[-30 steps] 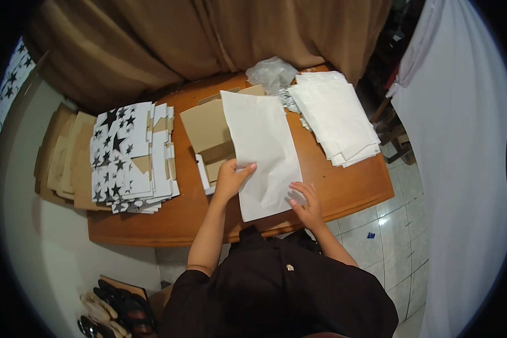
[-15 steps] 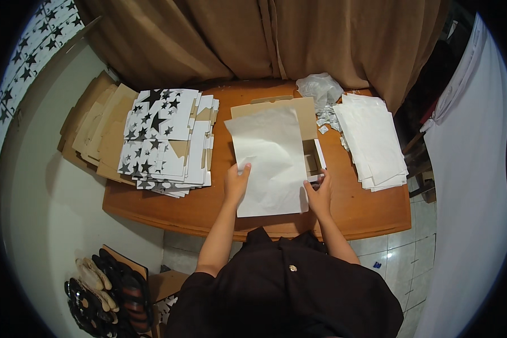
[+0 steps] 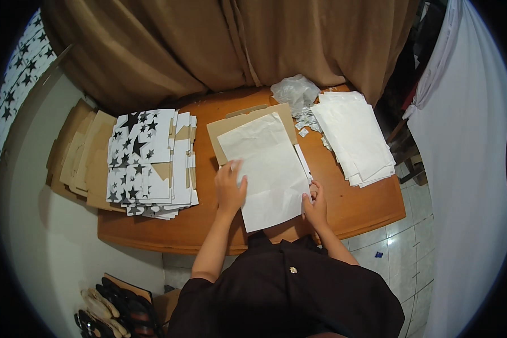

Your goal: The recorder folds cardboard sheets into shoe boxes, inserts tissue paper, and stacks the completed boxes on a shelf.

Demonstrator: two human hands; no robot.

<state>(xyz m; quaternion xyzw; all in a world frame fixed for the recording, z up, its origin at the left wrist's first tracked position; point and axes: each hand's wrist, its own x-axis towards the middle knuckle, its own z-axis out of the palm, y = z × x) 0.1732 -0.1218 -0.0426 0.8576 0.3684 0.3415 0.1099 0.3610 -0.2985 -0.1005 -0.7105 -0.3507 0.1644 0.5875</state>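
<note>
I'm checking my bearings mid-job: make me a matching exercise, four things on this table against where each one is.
Things:
1. Loose white sheet
2. Star-printed cardboard stack
3. Plastic bag
4. White stack

Places:
A. Crumpled, toward the back of the table, near the curtain
B. On the left part of the table
C. Over the open brown box, between the two hands
D. On the right part of the table

Pairs: 1-C, 2-B, 3-A, 4-D
</note>
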